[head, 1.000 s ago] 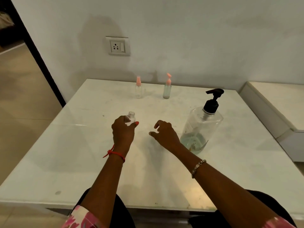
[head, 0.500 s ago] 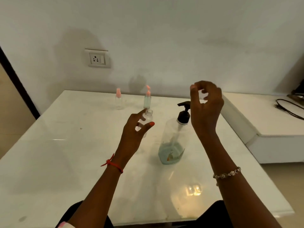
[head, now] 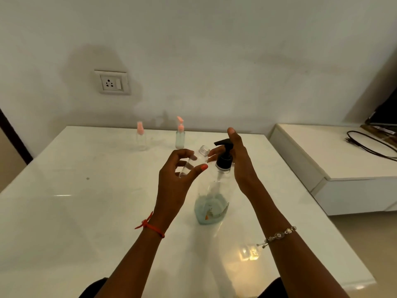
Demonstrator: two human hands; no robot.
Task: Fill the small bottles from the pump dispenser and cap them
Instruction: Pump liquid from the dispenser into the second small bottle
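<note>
The left hand (head: 178,181) grasps a small clear bottle (head: 192,163) between thumb and curled fingers, holding it in the air, uncapped and tilted, with its open neck pointing toward the black nozzle of the pump dispenser (head: 211,208). The dispenser stands upright near the middle of the white table (head: 86,211), with blue-green liquid low in its clear body. The right hand (head: 239,162) is at the pump head, thumb raised, fingers stretched out behind the nozzle rather than clenched; whether they touch the pump I cannot tell. At the far edge of the table stand 2 more bottles, well apart from the hands: a pink-capped clear bottle (head: 141,139) on the left and a pale green bottle (head: 180,138) with its pink top up. A wall socket (head: 112,82) sits above them, and a black cable (head: 369,144) lies on the white side unit (head: 343,168) to the right.
</note>
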